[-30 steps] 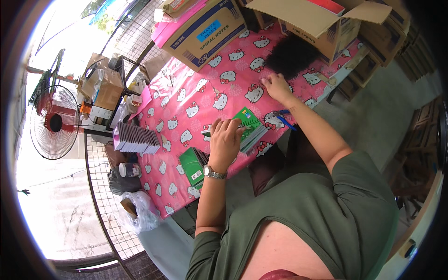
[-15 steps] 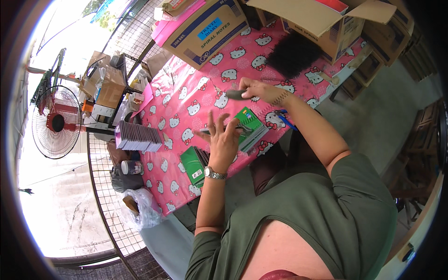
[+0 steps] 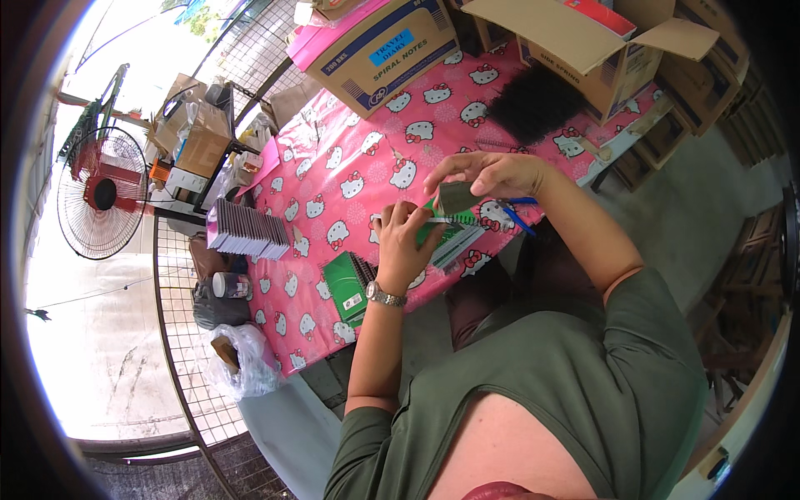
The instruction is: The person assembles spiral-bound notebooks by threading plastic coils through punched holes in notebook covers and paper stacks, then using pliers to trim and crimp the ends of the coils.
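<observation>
My left hand (image 3: 403, 240) is closed on a small notebook (image 3: 437, 220) held nearly edge-on, with a black spiral coil along its edge. Just above it, my right hand (image 3: 504, 177) grips a dark grey-green piece (image 3: 457, 198) whose kind I cannot make out. The piece is right by the notebook's coil; whether they touch is unclear. Beneath both hands lies a green-covered notebook stack (image 3: 457, 243), partly hidden. Left of my left wrist, spiral-bound green notebooks (image 3: 343, 285) rest at the table's near edge. A blue-handled tool (image 3: 522, 218) lies below my right wrist.
A pink patterned cloth (image 3: 350, 179) covers the table. A heap of black spiral coils (image 3: 535, 104) lies near an open carton (image 3: 575, 58) at the back right. Another carton (image 3: 383, 54) stands at the back. At left are a row of bound notebooks (image 3: 247, 229) and a fan (image 3: 103, 195).
My right hand has come down and nearer to my left, bringing the dark piece to the notebook's coil. The loose coil seen hanging at my right wrist is no longer visible there.
</observation>
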Demonstrator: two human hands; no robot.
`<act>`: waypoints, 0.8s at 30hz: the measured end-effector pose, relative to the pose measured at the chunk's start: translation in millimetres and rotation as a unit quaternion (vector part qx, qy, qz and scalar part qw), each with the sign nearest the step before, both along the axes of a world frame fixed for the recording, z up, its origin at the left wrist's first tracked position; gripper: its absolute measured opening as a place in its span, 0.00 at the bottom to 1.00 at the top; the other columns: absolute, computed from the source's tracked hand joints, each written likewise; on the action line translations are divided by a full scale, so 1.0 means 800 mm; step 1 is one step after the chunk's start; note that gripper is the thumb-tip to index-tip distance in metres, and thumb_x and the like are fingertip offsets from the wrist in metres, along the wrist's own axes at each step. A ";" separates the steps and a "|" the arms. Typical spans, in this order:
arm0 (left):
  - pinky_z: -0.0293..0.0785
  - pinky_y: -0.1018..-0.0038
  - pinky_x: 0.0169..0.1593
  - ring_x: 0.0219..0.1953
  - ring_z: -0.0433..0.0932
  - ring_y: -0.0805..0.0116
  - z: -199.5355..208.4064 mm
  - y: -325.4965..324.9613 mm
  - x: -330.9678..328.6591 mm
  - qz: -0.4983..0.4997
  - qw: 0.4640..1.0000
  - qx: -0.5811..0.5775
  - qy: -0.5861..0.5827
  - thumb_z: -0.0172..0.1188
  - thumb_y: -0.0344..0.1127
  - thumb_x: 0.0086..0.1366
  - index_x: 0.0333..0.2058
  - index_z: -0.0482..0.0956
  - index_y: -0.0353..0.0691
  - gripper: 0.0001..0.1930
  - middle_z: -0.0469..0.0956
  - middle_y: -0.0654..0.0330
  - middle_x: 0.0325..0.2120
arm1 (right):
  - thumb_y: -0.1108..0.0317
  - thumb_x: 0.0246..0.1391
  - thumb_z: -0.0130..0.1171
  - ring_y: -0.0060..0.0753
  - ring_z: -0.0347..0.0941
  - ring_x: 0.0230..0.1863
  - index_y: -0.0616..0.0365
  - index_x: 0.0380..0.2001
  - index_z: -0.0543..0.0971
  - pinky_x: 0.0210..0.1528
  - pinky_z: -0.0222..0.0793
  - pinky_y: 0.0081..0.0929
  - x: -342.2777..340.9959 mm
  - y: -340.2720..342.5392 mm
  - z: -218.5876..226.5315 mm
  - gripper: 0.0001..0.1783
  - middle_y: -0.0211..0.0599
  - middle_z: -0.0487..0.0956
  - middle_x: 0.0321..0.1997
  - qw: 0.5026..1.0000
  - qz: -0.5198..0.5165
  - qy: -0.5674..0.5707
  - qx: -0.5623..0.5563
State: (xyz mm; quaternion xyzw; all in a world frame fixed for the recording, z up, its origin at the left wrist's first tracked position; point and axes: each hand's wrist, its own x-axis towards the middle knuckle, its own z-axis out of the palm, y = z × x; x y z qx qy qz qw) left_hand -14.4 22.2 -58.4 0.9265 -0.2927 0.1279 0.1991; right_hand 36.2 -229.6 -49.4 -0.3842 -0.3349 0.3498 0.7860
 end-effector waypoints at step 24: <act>0.64 0.61 0.49 0.45 0.71 0.57 -0.006 -0.045 -0.002 0.110 0.992 -0.041 -0.056 0.71 0.42 0.54 0.34 0.82 0.44 0.12 0.77 0.63 0.34 | 0.56 0.53 0.68 0.39 0.79 0.41 0.60 0.39 0.80 0.46 0.73 0.35 0.007 -0.006 0.030 0.19 0.41 0.81 0.40 0.859 -0.166 -0.275 -0.400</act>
